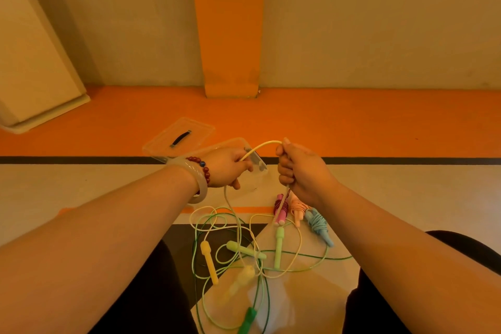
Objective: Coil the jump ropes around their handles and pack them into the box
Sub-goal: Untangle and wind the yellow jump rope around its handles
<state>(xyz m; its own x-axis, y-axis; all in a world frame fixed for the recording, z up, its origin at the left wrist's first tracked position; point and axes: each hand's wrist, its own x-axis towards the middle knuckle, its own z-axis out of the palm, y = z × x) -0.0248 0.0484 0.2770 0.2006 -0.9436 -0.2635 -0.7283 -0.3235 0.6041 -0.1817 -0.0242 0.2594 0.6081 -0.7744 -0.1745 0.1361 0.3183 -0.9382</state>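
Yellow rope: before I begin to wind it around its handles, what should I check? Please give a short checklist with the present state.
1. Grip: left hand and right hand both hold the yellow rope: ok.
2. Rope free of the green ropes: they cross on the floor: not ok.
3. Handles gathered: one yellow handle lies on the floor: not ok.
4. Box open, lid beside it: ok.
5. Room in the box: the left hand hides part of it: cannot tell.
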